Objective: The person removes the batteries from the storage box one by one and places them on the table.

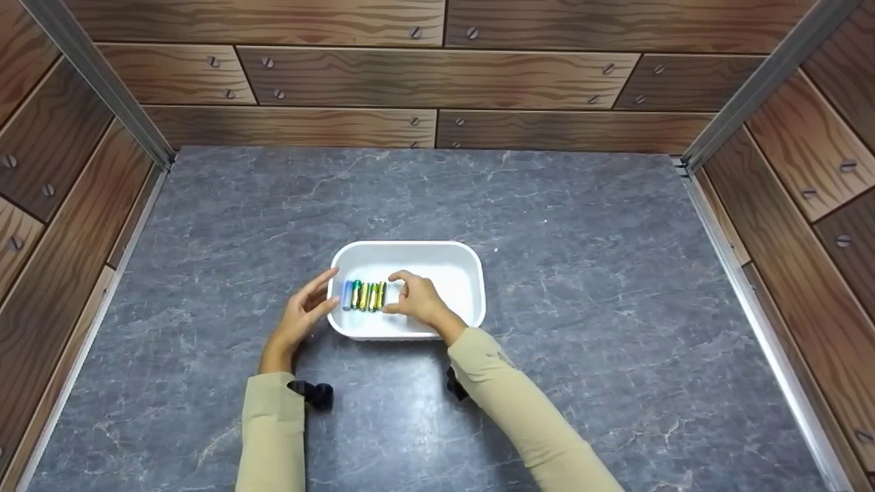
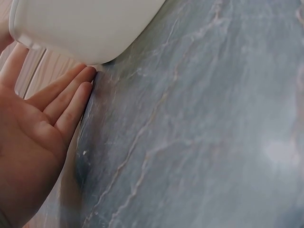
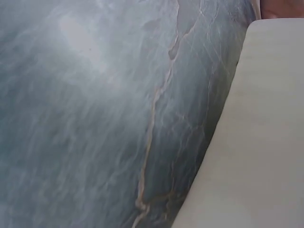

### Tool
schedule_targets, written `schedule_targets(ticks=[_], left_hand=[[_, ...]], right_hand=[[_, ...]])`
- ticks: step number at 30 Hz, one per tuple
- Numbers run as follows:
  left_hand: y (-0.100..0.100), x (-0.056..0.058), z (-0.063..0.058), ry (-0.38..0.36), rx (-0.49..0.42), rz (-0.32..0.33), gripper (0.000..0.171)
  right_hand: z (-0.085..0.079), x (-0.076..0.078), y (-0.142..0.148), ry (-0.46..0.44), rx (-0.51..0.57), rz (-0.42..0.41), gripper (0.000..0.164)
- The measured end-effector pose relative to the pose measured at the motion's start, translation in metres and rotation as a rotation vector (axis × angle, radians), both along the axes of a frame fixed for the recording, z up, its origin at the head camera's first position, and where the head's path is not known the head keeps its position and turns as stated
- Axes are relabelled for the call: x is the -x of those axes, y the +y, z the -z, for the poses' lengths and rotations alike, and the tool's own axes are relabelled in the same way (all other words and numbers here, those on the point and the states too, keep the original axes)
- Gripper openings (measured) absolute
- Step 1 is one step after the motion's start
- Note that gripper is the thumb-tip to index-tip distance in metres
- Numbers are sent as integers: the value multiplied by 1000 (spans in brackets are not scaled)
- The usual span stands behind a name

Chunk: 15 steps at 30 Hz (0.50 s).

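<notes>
A white rectangular tub (image 1: 448, 273) stands on the grey table. Inside it, at the left end, several AA-size batteries (image 1: 364, 296) lie side by side in a row: a blue one, a green one, then yellow-green ones. My left hand (image 1: 304, 311) rests at the tub's left end, thumb and fingertips at the rim; in the left wrist view its long fingers lie straight by the outer wall. My right hand (image 1: 418, 299) is inside the tub, thumb and forefinger spread beside the row's right end, with white tub floor visible between them. The right wrist view hides the fingers.
The marbled grey table (image 1: 581, 273) spreads around the tub. Wood-patterned walls (image 1: 437, 75) with metal corner posts (image 1: 745, 89) enclose it at the back and both sides. A black wrist camera (image 1: 318, 395) sits by the left sleeve.
</notes>
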<state>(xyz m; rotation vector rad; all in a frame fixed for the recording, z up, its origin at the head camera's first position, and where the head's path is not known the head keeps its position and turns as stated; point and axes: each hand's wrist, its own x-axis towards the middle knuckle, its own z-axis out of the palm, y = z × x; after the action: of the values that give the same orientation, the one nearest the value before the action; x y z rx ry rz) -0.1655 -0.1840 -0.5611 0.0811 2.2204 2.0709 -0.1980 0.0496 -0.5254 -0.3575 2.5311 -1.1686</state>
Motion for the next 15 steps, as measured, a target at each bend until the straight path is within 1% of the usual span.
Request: schedule_targets(ticks=[8, 11, 15], left_hand=[[0, 1, 2, -21, -3, -6, 54], [0, 1, 2, -22, 14, -16, 53], [0, 0, 2, -25, 12, -21, 52]], right_hand=[[5, 6, -12, 13, -114, 3, 66], [6, 7, -14, 20, -152, 7, 67], [7, 6, -17, 11, -197, 23, 65]])
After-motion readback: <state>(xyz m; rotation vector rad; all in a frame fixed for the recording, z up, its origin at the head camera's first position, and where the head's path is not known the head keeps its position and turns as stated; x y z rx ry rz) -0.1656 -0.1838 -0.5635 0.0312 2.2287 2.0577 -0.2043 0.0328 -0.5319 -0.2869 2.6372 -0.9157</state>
